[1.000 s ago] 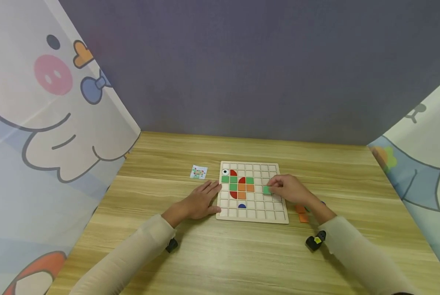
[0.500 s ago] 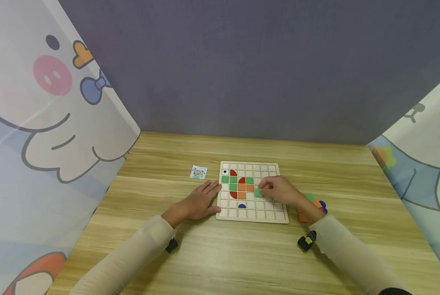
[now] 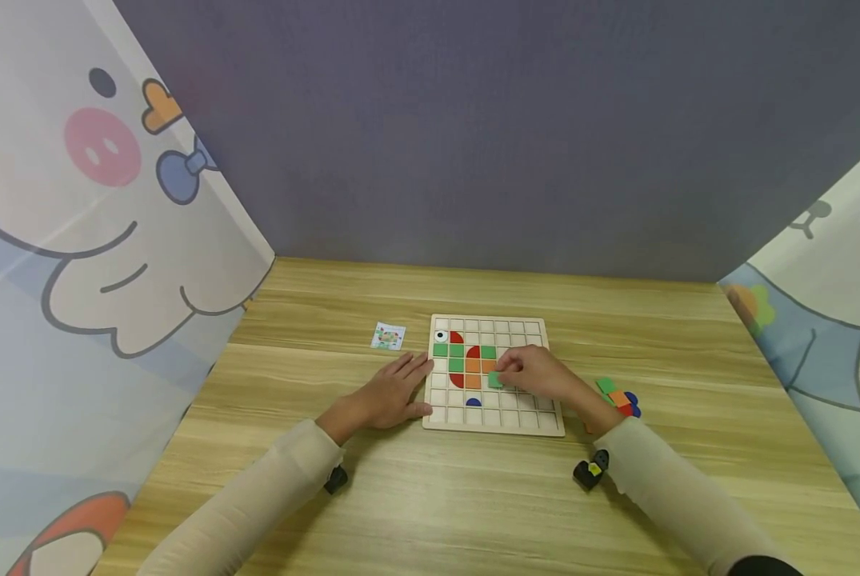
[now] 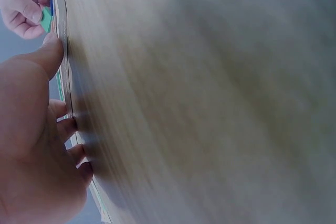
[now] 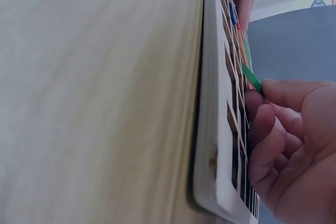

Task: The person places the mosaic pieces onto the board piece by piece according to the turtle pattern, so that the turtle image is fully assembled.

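A pale wooden grid board [image 3: 493,426] lies on the table, with green, orange and red tiles, a blue half-round tile [image 3: 474,402] and a round eye tile [image 3: 440,336] set in its cells. My right hand [image 3: 538,374] pinches a green square tile [image 3: 496,380] between thumb and finger, just right of the lower orange tile [image 3: 473,382]. The right wrist view shows this green tile tilted over the cells. My left hand [image 3: 390,392] rests at the board's left edge, fingers spread and fingertips touching the rim.
Loose green, orange, red and blue tiles [image 3: 620,398] lie on the table right of the board, partly behind the right forearm. A small printed card [image 3: 389,336] lies beyond the left hand. A grey partition [image 3: 487,144] stands at the table's far edge.
My right hand has moved left across the board with the green tile, from the right-hand columns to beside the orange tiles. The left hand has stayed in place.
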`<state>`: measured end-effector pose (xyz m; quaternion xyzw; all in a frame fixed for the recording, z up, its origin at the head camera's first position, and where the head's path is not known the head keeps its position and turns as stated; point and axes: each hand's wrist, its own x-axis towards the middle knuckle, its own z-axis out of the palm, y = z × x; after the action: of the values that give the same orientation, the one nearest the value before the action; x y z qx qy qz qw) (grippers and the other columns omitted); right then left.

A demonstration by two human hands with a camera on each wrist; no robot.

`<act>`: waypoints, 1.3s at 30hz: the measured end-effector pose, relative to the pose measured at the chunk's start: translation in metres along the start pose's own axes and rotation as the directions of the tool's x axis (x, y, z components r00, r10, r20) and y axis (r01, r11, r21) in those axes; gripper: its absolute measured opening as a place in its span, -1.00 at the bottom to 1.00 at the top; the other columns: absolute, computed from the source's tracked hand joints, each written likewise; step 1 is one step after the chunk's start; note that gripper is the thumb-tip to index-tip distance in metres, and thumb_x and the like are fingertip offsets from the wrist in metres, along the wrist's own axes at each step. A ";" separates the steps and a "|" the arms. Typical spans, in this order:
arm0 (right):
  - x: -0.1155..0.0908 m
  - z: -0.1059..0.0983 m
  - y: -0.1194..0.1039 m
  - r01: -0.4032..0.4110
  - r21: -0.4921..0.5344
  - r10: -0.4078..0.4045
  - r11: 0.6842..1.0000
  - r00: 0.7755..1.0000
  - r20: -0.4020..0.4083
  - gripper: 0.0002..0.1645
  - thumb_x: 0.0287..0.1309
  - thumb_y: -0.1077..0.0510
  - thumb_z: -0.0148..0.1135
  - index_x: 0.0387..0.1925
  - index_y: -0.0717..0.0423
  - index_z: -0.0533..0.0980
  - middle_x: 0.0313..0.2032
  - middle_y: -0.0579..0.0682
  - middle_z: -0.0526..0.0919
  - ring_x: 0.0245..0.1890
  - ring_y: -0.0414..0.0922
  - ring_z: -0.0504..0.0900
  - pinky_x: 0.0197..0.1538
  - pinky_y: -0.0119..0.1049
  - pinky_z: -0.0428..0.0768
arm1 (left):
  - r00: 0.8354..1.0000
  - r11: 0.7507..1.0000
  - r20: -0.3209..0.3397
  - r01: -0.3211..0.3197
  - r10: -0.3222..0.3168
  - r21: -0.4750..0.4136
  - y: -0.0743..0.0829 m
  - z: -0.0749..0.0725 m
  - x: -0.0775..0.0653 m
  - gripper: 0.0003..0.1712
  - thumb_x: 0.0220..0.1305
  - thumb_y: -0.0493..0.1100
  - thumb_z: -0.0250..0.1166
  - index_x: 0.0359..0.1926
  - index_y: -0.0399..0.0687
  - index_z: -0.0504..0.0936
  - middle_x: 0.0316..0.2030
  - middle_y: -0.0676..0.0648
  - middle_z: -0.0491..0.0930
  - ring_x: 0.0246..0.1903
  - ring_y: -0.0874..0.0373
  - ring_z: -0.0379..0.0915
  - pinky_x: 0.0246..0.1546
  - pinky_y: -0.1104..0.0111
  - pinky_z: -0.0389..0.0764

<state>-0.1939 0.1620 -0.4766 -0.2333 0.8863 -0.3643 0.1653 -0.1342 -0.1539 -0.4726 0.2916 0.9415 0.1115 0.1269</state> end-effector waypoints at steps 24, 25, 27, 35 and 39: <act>0.005 0.005 -0.010 0.006 0.016 -0.006 1.000 1.000 0.026 -0.88 0.31 0.11 0.35 -0.16 0.01 0.69 -0.41 -0.16 0.70 -0.45 -0.19 0.55 -0.36 -0.33 0.53 | 1.000 1.000 -0.013 -0.005 0.005 -0.002 0.002 -0.001 0.000 -0.09 0.50 0.20 0.13 0.59 -0.25 0.07 0.58 -0.28 0.06 0.57 -0.31 -0.07 0.54 -0.14 0.12; 0.005 0.006 -0.009 0.003 0.014 -0.003 1.000 1.000 0.025 -0.88 0.31 0.11 0.35 -0.16 0.00 0.69 -0.41 -0.16 0.70 -0.44 -0.19 0.55 -0.36 -0.33 0.53 | 1.000 1.000 -0.010 -0.002 0.002 -0.005 0.002 -0.001 0.000 -0.09 0.50 0.20 0.13 0.59 -0.25 0.07 0.58 -0.27 0.06 0.58 -0.31 -0.08 0.54 -0.14 0.12; 0.005 0.006 -0.009 -0.002 0.016 0.002 1.000 1.000 0.023 -0.88 0.31 0.11 0.35 -0.15 0.00 0.69 -0.41 -0.16 0.70 -0.43 -0.19 0.56 -0.35 -0.33 0.53 | 1.000 1.000 -0.005 0.003 -0.003 -0.011 0.002 -0.002 0.000 -0.09 0.50 0.21 0.13 0.59 -0.24 0.07 0.59 -0.27 0.05 0.58 -0.30 -0.09 0.54 -0.14 0.11; 0.004 0.003 -0.006 -0.012 0.021 0.012 1.000 1.000 0.012 -0.88 0.31 0.09 0.36 -0.16 -0.01 0.69 -0.39 -0.16 0.71 -0.41 -0.19 0.58 -0.32 -0.32 0.56 | 1.000 1.000 0.005 0.007 -0.007 0.003 0.002 -0.002 0.000 -0.08 0.50 0.23 0.11 0.60 -0.22 0.05 0.60 -0.25 0.04 0.58 -0.29 -0.09 0.55 -0.12 0.10; 0.002 0.000 -0.004 -0.023 0.019 0.023 1.000 1.000 0.003 -0.86 0.32 0.08 0.35 -0.14 -0.01 0.69 -0.35 -0.15 0.74 -0.37 -0.20 0.61 -0.26 -0.33 0.58 | 1.000 1.000 0.009 0.012 -0.012 -0.003 0.002 -0.003 -0.001 -0.08 0.50 0.22 0.12 0.59 -0.21 0.06 0.60 -0.24 0.04 0.58 -0.29 -0.09 0.55 -0.14 0.10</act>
<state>-0.1943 0.1582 -0.4740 -0.2220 0.8853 -0.3703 0.1728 -0.1337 -0.1534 -0.4695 0.2862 0.9425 0.1108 0.1322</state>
